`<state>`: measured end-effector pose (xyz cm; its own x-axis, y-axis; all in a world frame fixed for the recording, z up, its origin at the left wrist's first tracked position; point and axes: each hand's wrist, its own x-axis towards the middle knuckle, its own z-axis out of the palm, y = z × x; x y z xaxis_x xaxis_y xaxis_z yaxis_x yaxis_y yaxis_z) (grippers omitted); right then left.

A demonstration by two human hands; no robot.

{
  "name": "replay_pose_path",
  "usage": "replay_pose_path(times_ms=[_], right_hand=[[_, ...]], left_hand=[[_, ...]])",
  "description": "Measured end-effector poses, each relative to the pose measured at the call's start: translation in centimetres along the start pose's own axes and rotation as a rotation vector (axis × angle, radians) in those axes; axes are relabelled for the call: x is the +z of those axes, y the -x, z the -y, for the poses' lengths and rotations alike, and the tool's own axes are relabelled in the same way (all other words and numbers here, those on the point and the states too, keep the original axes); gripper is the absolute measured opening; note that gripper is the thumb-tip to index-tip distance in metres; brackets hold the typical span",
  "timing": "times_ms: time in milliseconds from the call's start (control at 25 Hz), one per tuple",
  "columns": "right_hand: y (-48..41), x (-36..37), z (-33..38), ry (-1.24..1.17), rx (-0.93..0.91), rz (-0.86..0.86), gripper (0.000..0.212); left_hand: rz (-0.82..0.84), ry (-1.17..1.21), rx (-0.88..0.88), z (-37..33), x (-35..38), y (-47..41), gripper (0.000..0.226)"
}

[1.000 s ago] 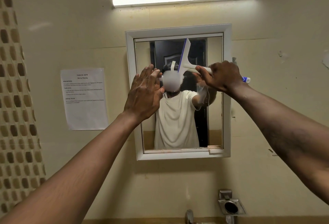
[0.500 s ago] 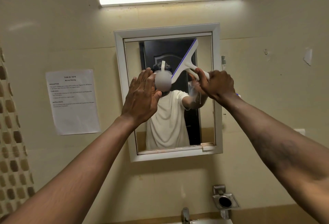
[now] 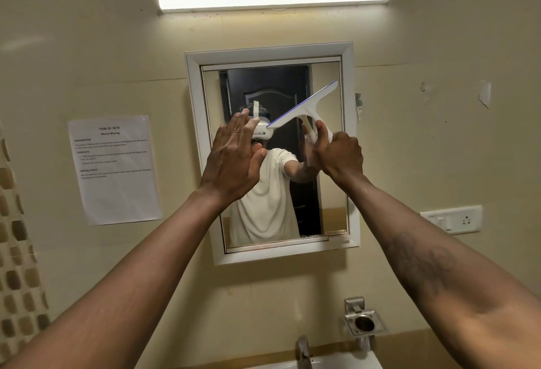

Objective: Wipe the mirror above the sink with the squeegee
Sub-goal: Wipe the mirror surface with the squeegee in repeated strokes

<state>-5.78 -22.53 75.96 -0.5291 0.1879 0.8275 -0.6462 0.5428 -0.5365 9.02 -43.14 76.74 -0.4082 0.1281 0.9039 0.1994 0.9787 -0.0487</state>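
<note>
Squeegee [image 3: 304,107] clenched by its handle in right hand [image 3: 339,156] before mirror [image 3: 275,90], blade running up-right to down-left across the upper glass from the grip below; left hand [image 3: 231,160] spread flat, grasping nothing, at mirror's left side.

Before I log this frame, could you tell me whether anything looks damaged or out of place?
Yes: on the wall right of the mirror, a patch of peeling paint or torn paper curls off, with a smaller chip beside it.
</note>
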Motion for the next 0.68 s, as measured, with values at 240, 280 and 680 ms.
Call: replay_pose_path(times_ms=[240,280,680], right_hand=[[2.4,1.1,1.2,-0.086,0.128,-0.034,0.078],[2.8,1.4,1.6,-0.093,0.16,-0.031,0.079],[6.7,4.9,5.7,-0.276,0.43,-0.09,0.074]], left_hand=[[-0.005,-0.012,0.017,0.4,-0.9,0.4,0.063],[-0.008,-0.009,0.02,0.4,-1.0,0.4,0.063],[-0.017,0.009,0.043,1.6,-1.2,0.8,0.065]])
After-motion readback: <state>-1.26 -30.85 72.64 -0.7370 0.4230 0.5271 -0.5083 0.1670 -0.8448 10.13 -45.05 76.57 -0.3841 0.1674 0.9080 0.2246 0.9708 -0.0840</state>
